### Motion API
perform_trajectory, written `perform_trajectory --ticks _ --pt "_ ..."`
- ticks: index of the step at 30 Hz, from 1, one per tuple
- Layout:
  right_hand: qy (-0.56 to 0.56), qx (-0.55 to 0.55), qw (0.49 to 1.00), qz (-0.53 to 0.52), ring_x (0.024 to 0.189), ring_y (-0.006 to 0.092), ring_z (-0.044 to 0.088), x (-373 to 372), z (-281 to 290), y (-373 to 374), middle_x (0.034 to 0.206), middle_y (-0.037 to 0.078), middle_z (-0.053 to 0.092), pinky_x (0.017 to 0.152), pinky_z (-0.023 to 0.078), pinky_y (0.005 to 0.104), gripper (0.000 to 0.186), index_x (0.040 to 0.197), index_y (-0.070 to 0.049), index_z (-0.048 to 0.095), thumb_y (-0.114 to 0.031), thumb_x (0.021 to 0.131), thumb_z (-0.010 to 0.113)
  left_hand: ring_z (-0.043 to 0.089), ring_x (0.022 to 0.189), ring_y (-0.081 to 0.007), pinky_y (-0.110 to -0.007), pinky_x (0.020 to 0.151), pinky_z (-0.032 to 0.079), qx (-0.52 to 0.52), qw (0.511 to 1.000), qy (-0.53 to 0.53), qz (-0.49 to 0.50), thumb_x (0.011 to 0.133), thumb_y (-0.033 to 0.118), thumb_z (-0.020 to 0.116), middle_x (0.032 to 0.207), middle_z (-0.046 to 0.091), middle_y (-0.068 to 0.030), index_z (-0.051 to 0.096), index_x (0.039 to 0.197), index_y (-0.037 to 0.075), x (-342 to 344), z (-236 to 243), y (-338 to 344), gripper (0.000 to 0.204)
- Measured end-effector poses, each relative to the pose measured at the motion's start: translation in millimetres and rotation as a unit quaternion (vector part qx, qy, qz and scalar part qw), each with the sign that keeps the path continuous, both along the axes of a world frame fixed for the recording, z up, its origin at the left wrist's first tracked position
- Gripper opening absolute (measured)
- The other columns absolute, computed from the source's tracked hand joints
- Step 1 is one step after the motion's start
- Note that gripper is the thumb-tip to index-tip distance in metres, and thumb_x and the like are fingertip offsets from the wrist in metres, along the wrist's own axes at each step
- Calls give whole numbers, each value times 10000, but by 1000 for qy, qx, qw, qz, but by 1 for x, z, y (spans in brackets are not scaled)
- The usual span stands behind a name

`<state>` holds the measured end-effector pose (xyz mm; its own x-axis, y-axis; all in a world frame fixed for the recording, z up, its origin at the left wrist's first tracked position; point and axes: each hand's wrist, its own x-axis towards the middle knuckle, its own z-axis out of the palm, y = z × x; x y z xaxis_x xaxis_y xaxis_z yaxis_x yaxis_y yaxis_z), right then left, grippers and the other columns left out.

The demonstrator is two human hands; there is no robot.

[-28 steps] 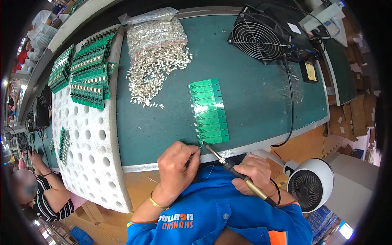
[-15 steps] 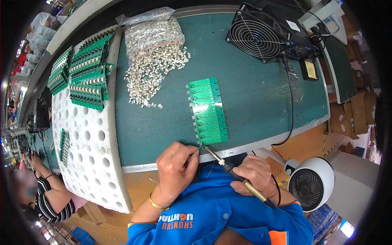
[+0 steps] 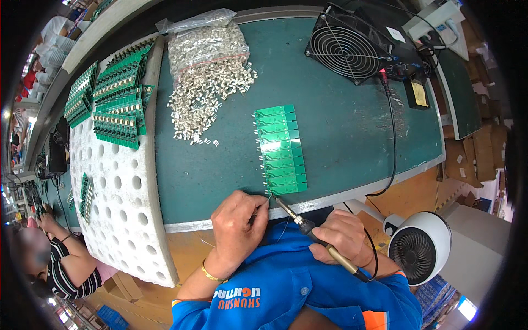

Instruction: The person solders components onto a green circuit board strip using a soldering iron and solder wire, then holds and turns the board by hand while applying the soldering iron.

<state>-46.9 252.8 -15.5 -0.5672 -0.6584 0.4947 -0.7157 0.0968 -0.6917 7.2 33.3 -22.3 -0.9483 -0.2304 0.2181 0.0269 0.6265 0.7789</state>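
Note:
A green circuit board panel [image 3: 281,148] lies on the green work mat [image 3: 341,126], small pins along its left edge. My left hand [image 3: 237,225], just below the panel's lower left corner, is pinched on a thin solder wire [image 3: 282,231] whose loose length hangs down beside it. My right hand [image 3: 344,239] grips a soldering iron [image 3: 300,220] with a gold-coloured handle; its tip meets the panel's lower left corner, close to my left fingertips.
A bag of small connectors [image 3: 206,47] spills loose pieces [image 3: 198,110]. Foam [image 3: 115,198] at left holds several board panels [image 3: 115,126]. A black fan [image 3: 344,49], sponge box [image 3: 418,93], cable [image 3: 390,148] and white fan [image 3: 418,247] are at right. A co-worker [image 3: 71,264] works far left.
The panel shifted slightly left early in the interval. My hands and the iron have barely moved, staying at the same corner. The co-worker's hand shifted a little.

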Motion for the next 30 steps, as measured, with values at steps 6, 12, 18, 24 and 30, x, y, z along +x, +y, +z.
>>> perform_trajectory --ticks 6,12,18,24,30 --pt "-12 -16 1000 -10 546 213 598 0 1 1 679 79 612 486 462 311 326 964 -1 618 -204 791 805 530 533 -169 -289 474 410 7 1000 4 0 736 -47 727 657 561 -76 689 803 13 1 -1 0 97" --pt "-8 -30 999 -14 532 216 586 -1 -4 0 669 78 600 475 455 313 298 959 0 616 -177 796 792 525 524 -146 -277 475 411 23 999 -7 21 745 -43 734 665 565 -69 687 803 12 2 0 1 92" --pt "-15 -39 999 -19 520 212 575 -3 -6 0 660 72 593 468 446 314 285 951 1 615 -130 766 788 526 526 -141 -271 478 413 13 1000 -7 20 740 -44 737 661 560 -65 687 794 14 1 0 1 94" --pt "-27 -40 999 -9 527 213 587 -5 -5 -1 667 75 607 474 447 314 283 952 -1 612 -98 747 781 529 530 -142 -276 475 411 13 1000 -7 20 738 -44 737 656 558 -66 689 796 18 0 0 1 97" --pt "-27 -30 999 -8 533 204 592 -6 -3 -2 674 57 615 487 450 309 305 958 -16 616 -75 715 790 534 536 -146 -277 479 419 16 1000 -9 19 742 -46 736 657 559 -67 691 800 15 0 -2 1 96"
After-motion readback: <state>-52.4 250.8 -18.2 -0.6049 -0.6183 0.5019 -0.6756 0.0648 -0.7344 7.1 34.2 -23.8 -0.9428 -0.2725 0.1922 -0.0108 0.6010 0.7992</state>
